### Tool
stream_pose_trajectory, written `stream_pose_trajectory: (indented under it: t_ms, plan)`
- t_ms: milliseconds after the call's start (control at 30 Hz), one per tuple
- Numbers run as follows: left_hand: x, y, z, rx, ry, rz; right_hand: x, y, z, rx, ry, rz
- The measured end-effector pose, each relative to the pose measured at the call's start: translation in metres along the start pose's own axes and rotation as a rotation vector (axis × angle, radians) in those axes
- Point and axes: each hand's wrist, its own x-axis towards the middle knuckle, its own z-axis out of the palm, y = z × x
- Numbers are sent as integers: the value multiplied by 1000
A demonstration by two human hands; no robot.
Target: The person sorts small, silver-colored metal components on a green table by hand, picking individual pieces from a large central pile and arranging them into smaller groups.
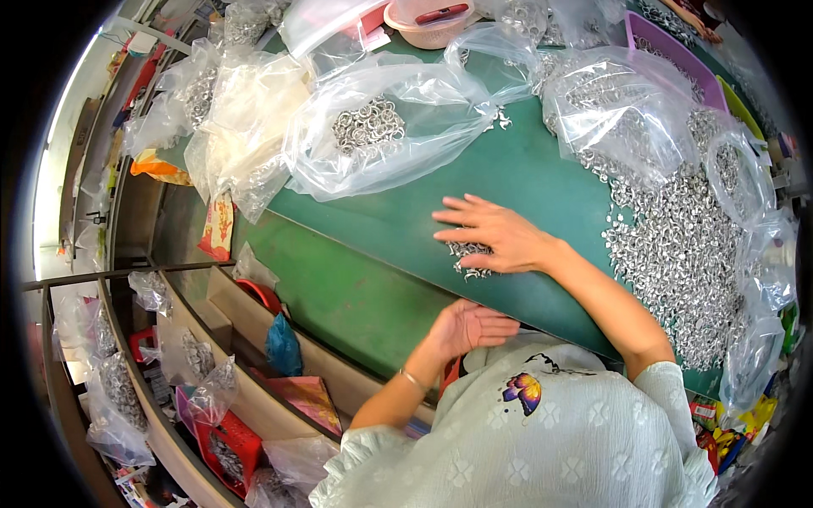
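Observation:
My right hand [506, 239] lies palm down on the green tabletop [381, 224], fingers spread. Under and beside its fingers is a small pile of silver metal pieces [467, 251]. Just below the near table edge I hold my left hand [474, 328] palm up, its fingers stretched out and nothing seen in it. Some fingertips come close to the edge. At the right spreads a large heap of similar small curved silver pieces [677, 262], too small to make out exactly. Farther back, a clear plastic bag [432, 152] holds a cluster of silver ring-like pieces [370, 125].
Another clear bag [622, 106] covers part of the heap, near a purple bin [656, 55]. A pink basket [428, 30] stands at the back. On the left are shelves with bagged parts and a red basket [229, 449]. Part of a person's arm shows at top right.

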Motion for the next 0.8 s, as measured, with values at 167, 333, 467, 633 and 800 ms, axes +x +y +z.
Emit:
stream_pose_trajectory:
  t_ms: [167,333,467,633,800]
  plan:
    - [20,21,-23,-227,-543,-323,-16,-6,11,12,-75,-35]
    - [24,27,-22,-467,-512,-486,-40,-29,19,-6,-100,-56]
    - [27,3,-15,-600,-692,-260,-65,-50,36,55,-83,-31]
    - [33,-10,-42,304,-263,31,-88,-61,63,-72,58,-137]
    - [32,-6,-39,-350,-435,-295,-103,-70,81,-34,103,-137]
